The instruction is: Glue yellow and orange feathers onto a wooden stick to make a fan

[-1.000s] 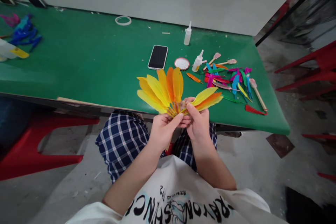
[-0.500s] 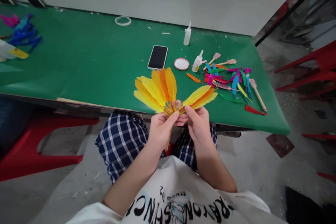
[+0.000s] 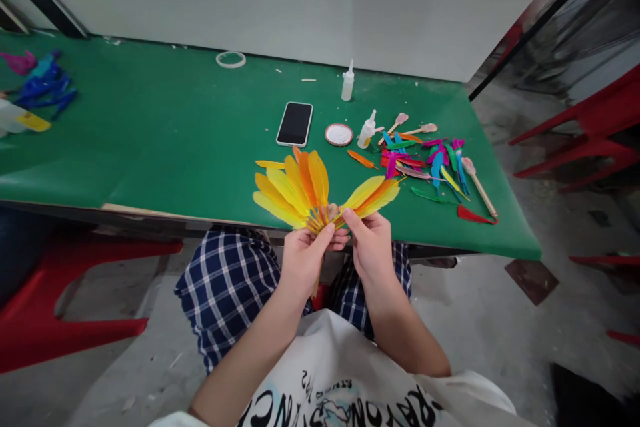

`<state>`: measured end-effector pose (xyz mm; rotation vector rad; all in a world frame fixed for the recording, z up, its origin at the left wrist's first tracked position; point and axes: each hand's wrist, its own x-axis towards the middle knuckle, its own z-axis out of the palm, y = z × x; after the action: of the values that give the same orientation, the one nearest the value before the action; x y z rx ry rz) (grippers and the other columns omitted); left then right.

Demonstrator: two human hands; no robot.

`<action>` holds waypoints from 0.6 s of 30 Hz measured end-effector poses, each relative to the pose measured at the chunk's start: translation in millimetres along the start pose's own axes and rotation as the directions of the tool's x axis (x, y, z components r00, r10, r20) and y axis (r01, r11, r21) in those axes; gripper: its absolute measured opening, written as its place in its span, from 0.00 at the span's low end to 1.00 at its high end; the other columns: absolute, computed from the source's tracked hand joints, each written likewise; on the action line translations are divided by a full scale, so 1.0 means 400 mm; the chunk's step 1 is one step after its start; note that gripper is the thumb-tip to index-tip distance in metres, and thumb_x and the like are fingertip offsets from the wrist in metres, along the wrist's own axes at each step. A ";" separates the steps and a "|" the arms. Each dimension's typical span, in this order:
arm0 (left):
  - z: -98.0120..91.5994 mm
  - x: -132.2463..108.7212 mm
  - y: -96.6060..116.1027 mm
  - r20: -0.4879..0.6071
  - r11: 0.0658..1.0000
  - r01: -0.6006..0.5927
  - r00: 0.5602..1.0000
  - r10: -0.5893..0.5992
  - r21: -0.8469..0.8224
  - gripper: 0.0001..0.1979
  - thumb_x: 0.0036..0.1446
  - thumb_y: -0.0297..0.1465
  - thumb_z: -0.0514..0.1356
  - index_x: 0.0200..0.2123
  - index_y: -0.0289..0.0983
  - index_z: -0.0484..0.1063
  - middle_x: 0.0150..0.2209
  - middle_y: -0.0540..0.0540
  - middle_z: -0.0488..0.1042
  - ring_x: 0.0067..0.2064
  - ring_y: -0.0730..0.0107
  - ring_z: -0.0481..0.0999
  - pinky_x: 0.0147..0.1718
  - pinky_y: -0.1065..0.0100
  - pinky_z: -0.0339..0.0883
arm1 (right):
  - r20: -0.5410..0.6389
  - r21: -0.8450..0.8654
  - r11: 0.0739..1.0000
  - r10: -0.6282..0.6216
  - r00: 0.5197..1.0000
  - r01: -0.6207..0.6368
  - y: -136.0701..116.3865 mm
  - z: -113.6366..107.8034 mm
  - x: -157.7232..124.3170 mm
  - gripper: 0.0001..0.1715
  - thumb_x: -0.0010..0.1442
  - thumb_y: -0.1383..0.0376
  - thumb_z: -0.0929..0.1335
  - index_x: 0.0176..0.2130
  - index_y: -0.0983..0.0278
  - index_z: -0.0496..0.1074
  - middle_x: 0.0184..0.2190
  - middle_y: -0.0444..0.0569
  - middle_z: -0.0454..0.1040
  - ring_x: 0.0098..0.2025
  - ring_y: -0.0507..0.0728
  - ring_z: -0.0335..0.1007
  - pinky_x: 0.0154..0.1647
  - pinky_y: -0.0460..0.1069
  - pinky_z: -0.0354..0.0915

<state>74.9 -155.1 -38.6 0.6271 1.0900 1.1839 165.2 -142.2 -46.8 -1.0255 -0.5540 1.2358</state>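
A feather fan [image 3: 290,188] of yellow and orange feathers spreads out over the table's front edge, with a gap between its left and right groups. My left hand [image 3: 306,255] is closed around its base and stick, the thumb pressed on the quills. At the right group, my right hand [image 3: 371,243] pinches the quill ends of the yellow and orange feathers [image 3: 373,195] between thumb and fingers. A pinkish lump shows at the centre where the quills meet; how they are joined is partly hidden by my fingers.
On the green table [image 3: 165,140] are a phone [image 3: 295,123], a round white lid [image 3: 339,134], two glue bottles [image 3: 348,82], loose coloured feathers [image 3: 400,157] and several wooden sticks [image 3: 480,187]. A white ring [image 3: 231,60] lies near the wall. Red stools [image 3: 45,307] stand on both sides.
The view has tilted slightly, so the table sits lower in the picture. Another yellow feather tip shows at the fan's upper left. Both hands keep their grip at the base.
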 end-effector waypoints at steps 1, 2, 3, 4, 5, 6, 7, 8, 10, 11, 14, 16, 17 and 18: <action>-0.001 0.000 -0.002 0.002 1.000 0.002 1.000 -0.002 0.003 0.10 0.44 0.33 0.64 0.28 0.30 0.75 0.23 0.45 0.77 0.24 0.73 0.76 0.25 0.75 0.71 | -0.009 -0.006 1.000 0.002 1.000 -0.002 0.000 0.001 0.001 0.07 0.43 0.64 0.73 0.26 0.64 0.74 0.26 0.43 0.75 0.27 0.47 0.69 0.31 0.44 0.66; -0.003 0.001 -0.004 0.003 1.000 0.003 1.000 -0.003 0.007 0.11 0.44 0.33 0.64 0.28 0.30 0.75 0.23 0.45 0.77 0.23 0.73 0.75 0.25 0.75 0.71 | -0.015 -0.011 1.000 0.006 1.000 -0.006 0.000 0.002 0.002 0.07 0.43 0.65 0.73 0.26 0.64 0.74 0.25 0.43 0.75 0.27 0.47 0.68 0.30 0.44 0.65; -0.004 0.001 -0.006 0.005 1.000 0.007 1.000 -0.007 0.013 0.11 0.44 0.33 0.64 0.28 0.30 0.75 0.23 0.45 0.77 0.23 0.74 0.75 0.25 0.75 0.71 | -0.017 -0.017 1.000 0.009 1.000 -0.009 0.000 0.002 0.004 0.07 0.42 0.64 0.73 0.26 0.64 0.73 0.25 0.43 0.75 0.27 0.47 0.68 0.30 0.44 0.65; -0.005 0.002 -0.008 0.007 1.000 0.011 1.000 -0.011 0.017 0.11 0.45 0.34 0.64 0.28 0.29 0.75 0.23 0.45 0.77 0.23 0.74 0.75 0.26 0.75 0.71 | -0.019 -0.024 1.000 0.011 1.000 -0.011 0.000 0.003 0.005 0.08 0.42 0.64 0.73 0.26 0.65 0.73 0.25 0.43 0.75 0.27 0.47 0.68 0.30 0.44 0.65; -0.007 0.002 -0.010 0.009 1.000 0.012 1.000 -0.013 0.020 0.12 0.45 0.34 0.64 0.28 0.29 0.75 0.23 0.45 0.77 0.24 0.74 0.75 0.26 0.75 0.71 | -0.020 -0.033 0.999 0.011 1.000 -0.012 0.000 0.004 0.006 0.08 0.42 0.64 0.73 0.26 0.65 0.73 0.25 0.44 0.75 0.27 0.48 0.68 0.29 0.44 0.65; -0.008 0.003 -0.012 0.012 1.000 0.013 1.000 -0.013 0.020 0.12 0.46 0.35 0.64 0.29 0.29 0.75 0.24 0.44 0.77 0.24 0.73 0.75 0.26 0.74 0.71 | -0.021 -0.043 0.999 0.014 1.000 -0.014 0.000 0.005 0.007 0.09 0.42 0.64 0.73 0.26 0.65 0.73 0.25 0.44 0.75 0.27 0.48 0.68 0.29 0.44 0.65; -0.008 0.003 -0.013 0.013 1.000 0.012 1.000 -0.013 0.018 0.12 0.46 0.35 0.63 0.29 0.29 0.74 0.24 0.44 0.77 0.24 0.73 0.75 0.26 0.74 0.71 | -0.022 -0.052 0.998 0.015 1.000 -0.017 -0.001 0.005 0.008 0.09 0.42 0.63 0.73 0.26 0.65 0.73 0.25 0.45 0.75 0.27 0.48 0.68 0.29 0.45 0.65; -0.009 0.003 -0.014 0.013 1.000 0.013 1.000 -0.013 0.018 0.12 0.46 0.35 0.63 0.29 0.29 0.74 0.24 0.44 0.77 0.24 0.73 0.75 0.25 0.74 0.70 | -0.022 -0.061 0.998 0.018 1.000 -0.019 -0.001 0.006 0.009 0.10 0.42 0.62 0.73 0.26 0.66 0.73 0.26 0.46 0.75 0.27 0.49 0.68 0.29 0.45 0.66; -0.009 0.004 -0.016 0.010 1.000 0.019 1.000 -0.019 0.022 0.12 0.46 0.35 0.63 0.28 0.29 0.74 0.23 0.44 0.77 0.23 0.73 0.75 0.24 0.73 0.70 | -0.012 -0.069 0.997 0.032 0.999 -0.033 -0.002 0.008 0.010 0.12 0.41 0.61 0.73 0.27 0.66 0.73 0.27 0.47 0.75 0.27 0.49 0.68 0.30 0.46 0.66; -0.008 0.004 -0.017 0.009 0.999 0.022 1.000 -0.022 0.027 0.12 0.45 0.34 0.64 0.27 0.29 0.73 0.23 0.44 0.76 0.23 0.73 0.75 0.24 0.73 0.70 | -0.006 -0.065 0.997 0.043 0.999 -0.044 -0.002 0.009 0.010 0.12 0.42 0.61 0.73 0.28 0.66 0.73 0.27 0.47 0.75 0.28 0.49 0.68 0.29 0.46 0.66; -0.007 0.006 -0.021 0.004 0.999 0.010 1.000 -0.010 0.033 0.12 0.46 0.34 0.63 0.26 0.29 0.73 0.22 0.45 0.76 0.22 0.72 0.74 0.24 0.72 0.70 | -0.010 -0.042 0.997 0.064 0.998 -0.064 0.000 0.014 0.010 0.12 0.42 0.61 0.73 0.28 0.66 0.72 0.27 0.46 0.74 0.27 0.48 0.68 0.28 0.44 0.66; -0.008 0.008 -0.024 0.000 1.000 -0.002 1.000 0.002 0.021 0.12 0.46 0.34 0.63 0.27 0.29 0.73 0.22 0.45 0.76 0.23 0.72 0.75 0.24 0.72 0.70 | -0.023 -0.030 0.997 0.067 0.997 -0.068 0.003 0.016 0.009 0.12 0.42 0.62 0.73 0.27 0.66 0.71 0.26 0.45 0.73 0.26 0.47 0.67 0.26 0.43 0.65; -0.008 0.009 -0.026 0.000 1.000 -0.003 1.000 0.003 0.015 0.12 0.46 0.35 0.63 0.27 0.29 0.73 0.23 0.45 0.76 0.23 0.72 0.75 0.24 0.72 0.70 | -0.023 -0.027 0.997 0.073 0.997 -0.073 0.004 0.016 0.009 0.12 0.42 0.62 0.73 0.27 0.66 0.71 0.25 0.45 0.73 0.24 0.46 0.66 0.23 0.42 0.65; -0.009 0.010 -0.028 0.002 1.000 -0.001 1.000 0.001 0.010 0.12 0.47 0.35 0.63 0.27 0.30 0.72 0.23 0.46 0.76 0.23 0.72 0.75 0.23 0.72 0.69 | -0.019 -0.025 0.996 0.083 0.996 -0.083 0.005 0.016 0.008 0.13 0.43 0.61 0.73 0.27 0.66 0.70 0.24 0.44 0.72 0.22 0.46 0.64 0.20 0.42 0.63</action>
<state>76.4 -155.3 -51.0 0.6362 1.0951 1.1790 160.0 -137.2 -46.0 -1.0899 -0.5191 1.2939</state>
